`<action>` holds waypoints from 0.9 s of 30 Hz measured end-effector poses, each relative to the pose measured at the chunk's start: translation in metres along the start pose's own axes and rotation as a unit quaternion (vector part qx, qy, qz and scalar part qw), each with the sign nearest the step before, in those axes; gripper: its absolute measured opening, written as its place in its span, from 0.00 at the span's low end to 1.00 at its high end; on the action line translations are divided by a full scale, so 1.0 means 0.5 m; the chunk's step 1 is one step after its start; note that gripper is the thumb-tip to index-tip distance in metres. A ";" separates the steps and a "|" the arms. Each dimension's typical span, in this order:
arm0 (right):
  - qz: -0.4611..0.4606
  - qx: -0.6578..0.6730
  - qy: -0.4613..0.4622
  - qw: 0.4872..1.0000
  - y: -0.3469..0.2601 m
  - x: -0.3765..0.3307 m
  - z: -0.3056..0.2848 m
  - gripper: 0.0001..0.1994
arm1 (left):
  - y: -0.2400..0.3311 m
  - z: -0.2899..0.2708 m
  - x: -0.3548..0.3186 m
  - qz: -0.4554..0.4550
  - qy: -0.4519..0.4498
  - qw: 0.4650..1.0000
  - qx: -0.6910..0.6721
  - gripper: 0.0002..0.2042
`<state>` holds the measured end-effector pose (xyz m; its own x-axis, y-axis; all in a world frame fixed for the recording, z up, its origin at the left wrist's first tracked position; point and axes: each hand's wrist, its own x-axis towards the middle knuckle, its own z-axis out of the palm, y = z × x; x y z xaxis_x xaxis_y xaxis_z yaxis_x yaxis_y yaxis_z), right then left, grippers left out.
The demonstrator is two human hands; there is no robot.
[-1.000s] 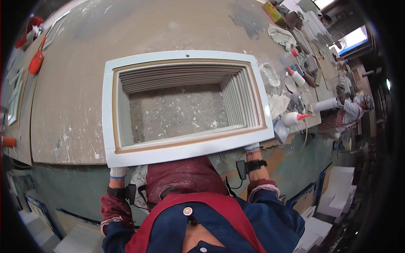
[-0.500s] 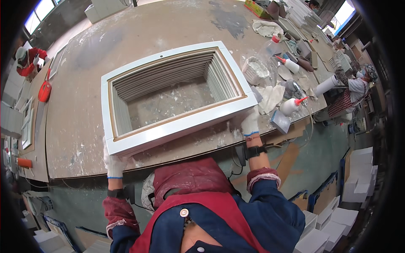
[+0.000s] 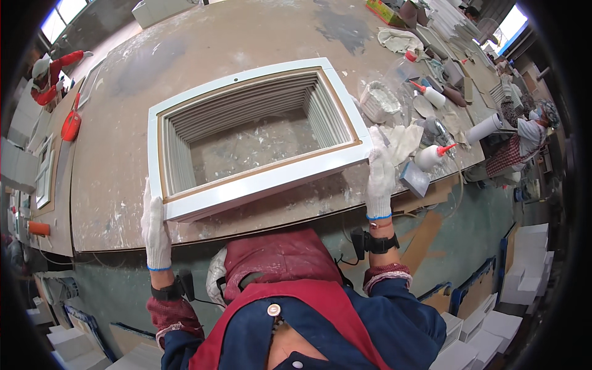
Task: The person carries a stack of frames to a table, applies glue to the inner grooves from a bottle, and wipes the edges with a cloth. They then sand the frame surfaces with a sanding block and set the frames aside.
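Observation:
A stack of white rectangular frames (image 3: 265, 182) lies on the worktable, with a brown line running around the inner edge of the top one. Through the opening, the scuffed tabletop shows. My left hand (image 3: 156, 229), in a white knit glove, lies with its fingers stretched along the stack's near left corner. At the near right corner, my gloved right hand (image 3: 379, 185) rests its extended fingers against the side. Neither hand wraps around the frames; both are open, and part of the fingertips is hard to make out.
White glue bottles with red tips (image 3: 428, 158), a blue-grey block (image 3: 414, 179), a white-crusted tub (image 3: 378, 102) and rags crowd the table's (image 3: 111, 185) right side. A red dustpan-like tool (image 3: 71, 126) lies left. Co-workers are at far left and right.
Both hands have risen from low beside the stack's near corners to lie along its sides, fingers pointing away from me. The stack has barely shifted. The co-worker at left has stretched out an arm.

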<state>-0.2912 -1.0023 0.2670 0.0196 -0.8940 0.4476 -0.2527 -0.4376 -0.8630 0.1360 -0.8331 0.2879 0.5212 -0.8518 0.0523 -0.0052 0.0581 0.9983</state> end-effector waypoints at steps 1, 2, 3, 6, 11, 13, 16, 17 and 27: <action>0.027 0.006 0.003 1.000 -0.005 -0.004 0.000 0.24 | 0.006 0.001 -0.008 -0.011 0.000 1.000 -0.007 0.31; 0.028 0.007 0.003 1.000 -0.004 -0.010 -0.001 0.24 | 0.010 -0.001 -0.018 -0.011 -0.001 1.000 -0.006 0.31; 0.036 0.016 0.006 0.999 -0.002 -0.015 -0.002 0.24 | 0.011 -0.005 -0.032 -0.011 0.002 1.000 0.007 0.32; 0.049 0.040 0.000 0.998 -0.020 -0.023 -0.009 0.24 | 0.022 -0.015 -0.084 -0.019 0.010 0.999 0.035 0.31; 0.002 0.040 -0.025 0.999 -0.001 -0.020 -0.023 0.25 | 0.076 -0.001 -0.126 -0.003 0.020 0.990 0.136 0.28; 0.016 0.062 -0.034 0.997 -0.006 -0.021 -0.017 0.26 | 0.080 -0.008 -0.138 -0.038 0.030 0.995 0.092 0.27; 0.026 0.053 -0.017 0.998 -0.021 -0.035 -0.006 0.25 | 0.093 0.015 -0.138 -0.069 0.066 0.995 0.020 0.25; 0.029 0.052 -0.016 0.998 -0.032 -0.038 -0.005 0.25 | 0.094 0.006 -0.131 -0.058 0.058 0.996 0.046 0.25; -0.093 -0.177 -0.014 0.980 -0.096 -0.110 0.022 0.23 | 0.083 -0.106 0.059 -0.063 0.036 0.981 0.180 0.27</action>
<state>-0.2693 -0.9330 0.2812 0.1214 -0.8069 0.5781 -0.5621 -0.5359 -0.6300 0.1963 -0.8284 0.3295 0.5955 -0.8010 -0.0615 -0.2309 -0.2440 0.9419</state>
